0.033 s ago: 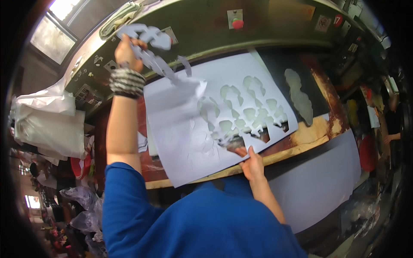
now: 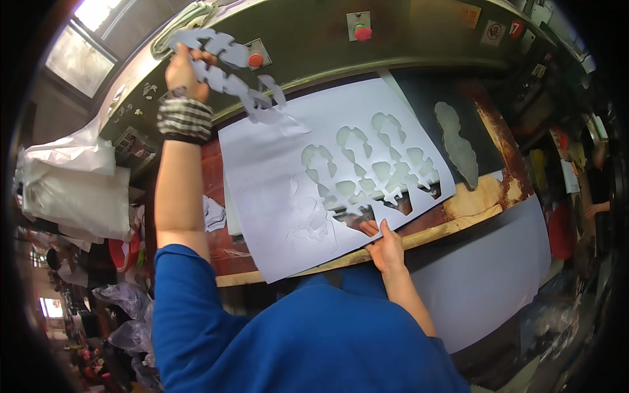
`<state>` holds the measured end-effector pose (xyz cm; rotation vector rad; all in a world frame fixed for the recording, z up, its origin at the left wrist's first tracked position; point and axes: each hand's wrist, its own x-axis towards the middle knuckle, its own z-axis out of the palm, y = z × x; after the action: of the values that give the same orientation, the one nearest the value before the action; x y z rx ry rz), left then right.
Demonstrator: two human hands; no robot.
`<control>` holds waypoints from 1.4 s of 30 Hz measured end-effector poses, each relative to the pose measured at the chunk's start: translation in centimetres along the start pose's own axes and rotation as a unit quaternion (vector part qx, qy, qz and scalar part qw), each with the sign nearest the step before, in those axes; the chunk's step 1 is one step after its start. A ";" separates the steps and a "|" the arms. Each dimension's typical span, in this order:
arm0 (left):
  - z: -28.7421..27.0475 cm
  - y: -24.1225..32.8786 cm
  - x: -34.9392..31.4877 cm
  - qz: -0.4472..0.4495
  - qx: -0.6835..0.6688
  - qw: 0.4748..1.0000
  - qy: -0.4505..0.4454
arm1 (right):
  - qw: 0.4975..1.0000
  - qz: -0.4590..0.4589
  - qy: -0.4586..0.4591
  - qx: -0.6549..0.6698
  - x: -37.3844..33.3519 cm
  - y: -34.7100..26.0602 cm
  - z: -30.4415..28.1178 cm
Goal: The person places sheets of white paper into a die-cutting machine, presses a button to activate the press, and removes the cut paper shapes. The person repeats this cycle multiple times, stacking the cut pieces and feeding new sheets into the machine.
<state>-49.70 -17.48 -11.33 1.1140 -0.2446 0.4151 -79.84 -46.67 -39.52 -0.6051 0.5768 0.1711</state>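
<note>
Two hands, one white sheet

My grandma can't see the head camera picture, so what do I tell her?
A person's left hand holds up a cut, wiggly white piece, while the right hand grips the near edge of a big white sheet with curvy holes. Beyond the sheet is a green machine with red buttons.

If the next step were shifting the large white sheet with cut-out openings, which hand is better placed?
Probably the right hand: its grip is on the near edge of the large white sheet. The left hand is raised away from it, holding a white, paper-like cut-out strip.
</note>
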 end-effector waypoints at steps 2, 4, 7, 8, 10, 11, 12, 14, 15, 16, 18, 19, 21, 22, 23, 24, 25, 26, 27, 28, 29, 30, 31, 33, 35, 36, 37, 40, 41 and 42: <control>1.2 3.5 1.4 0.039 0.036 0.998 0.021 | 1.000 -0.009 -0.021 0.004 -0.6 -0.2 0.3; 1.7 6.1 1.9 0.081 0.090 0.992 -0.026 | 0.999 -0.018 -0.040 -0.029 -1.4 -0.4 0.8; 1.5 6.8 0.3 0.116 0.175 0.975 -0.068 | 0.995 -0.013 -0.097 -0.037 -2.7 -0.4 1.6; 1.3 5.8 -1.3 0.137 0.177 0.972 -0.078 | 0.998 0.015 -0.058 -0.036 -3.0 -0.3 1.8; 0.3 3.8 -6.5 0.219 0.371 0.898 -0.087 | 0.997 0.054 -0.056 -0.024 -3.3 0.2 2.2; -0.1 1.2 -10.6 0.218 0.284 0.925 -0.127 | 0.995 0.073 -0.072 -0.021 -3.2 0.6 2.4; -0.3 -1.2 -13.5 0.446 0.508 0.719 -0.164 | 0.993 0.087 -0.071 -0.024 -3.1 1.0 2.6; -1.7 -6.1 -22.4 0.361 0.432 0.752 -0.343 | 0.980 0.136 -0.144 -0.013 -2.9 1.8 3.0; -2.9 -7.4 -26.2 0.273 0.486 0.677 -0.481 | 0.972 0.154 -0.176 -0.015 -2.7 2.3 3.2; -3.9 -8.9 -28.1 0.262 0.367 0.715 -0.534 | 0.968 0.162 -0.190 -0.024 -2.7 2.5 3.3; -6.2 -10.0 -30.5 0.150 0.339 0.752 -0.544 | 0.974 0.173 -0.138 -0.043 -2.7 3.0 3.7; -6.8 -10.4 -30.8 0.129 0.358 0.740 -0.554 | 0.976 0.189 -0.099 -0.044 -2.8 3.1 3.9; -7.7 -10.6 -30.6 0.126 0.362 0.751 -0.537 | 0.975 0.167 -0.149 0.008 -3.0 3.3 4.4; -7.9 -10.5 -30.4 0.108 0.368 0.746 -0.544 | 0.971 0.151 -0.180 0.036 -3.1 3.4 4.7; -8.0 -10.5 -30.3 0.118 0.347 0.766 -0.529 | 0.976 0.151 -0.155 0.027 -3.2 3.4 4.9; -7.9 -10.6 -30.5 0.107 0.344 0.771 -0.526 | 0.979 0.142 -0.146 0.027 -3.3 3.4 5.2; -7.8 -10.7 -30.9 0.095 0.340 0.775 -0.524 | 0.980 0.130 -0.147 0.032 -3.3 3.4 5.5; -7.6 -10.9 -31.4 0.091 0.354 0.786 -0.498 | 0.978 0.142 -0.149 0.023 -3.3 3.4 5.7; -7.6 -11.0 -31.9 0.075 0.353 0.794 -0.489 | 0.974 0.129 -0.182 0.031 -3.4 3.4 5.8; -7.6 -11.2 -32.0 0.062 0.346 0.800 -0.486 | 0.974 0.122 -0.186 0.031 -3.3 3.4 5.9; -7.6 -11.3 -31.5 0.047 0.342 0.811 -0.472 | 0.976 0.115 -0.182 0.034 -3.3 3.4 5.9; -7.8 -11.1 -30.7 -0.023 0.352 0.799 -0.487 | 0.978 0.087 -0.185 0.043 -3.2 3.5 5.8; -7.4 -11.0 -30.0 -0.156 0.298 0.845 -0.416 | 0.989 0.072 -0.125 -0.010 -3.2 3.6 5.6; -7.8 -9.9 -24.0 -0.187 0.272 0.887 -0.323 | 0.994 0.021 -0.083 -0.071 -2.9 3.9 5.0; -7.9 -7.0 -17.4 -0.196 0.156 0.967 -0.050 | 0.991 0.047 -0.055 -0.114 -2.7 4.3 4.1; -7.7 -5.5 -14.2 -0.133 0.049 0.989 -0.030 | 0.989 0.043 -0.056 -0.126 -2.5 4.6 3.6; -7.5 -3.8 -12.0 -0.099 -0.007 0.994 -0.036 | 0.987 0.027 -0.085 -0.132 -2.2 4.8 3.2; -6.8 3.2 -5.9 -0.044 -0.029 0.998 0.042 | 0.990 0.061 -0.067 -0.110 -1.7 5.1 2.3; -6.3 5.3 -4.8 -0.006 -0.022 1.000 0.018 | 0.990 0.055 -0.050 -0.117 -1.6 5.1 2.2; -5.7 7.2 -4.0 0.005 -0.001 1.000 0.021 | 0.988 0.065 -0.071 -0.121 -1.7 5.0 2.1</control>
<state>-56.56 -10.41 -9.51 1.1008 -0.2133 0.4466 -81.85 -41.37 -39.54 -0.7846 0.4598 0.4089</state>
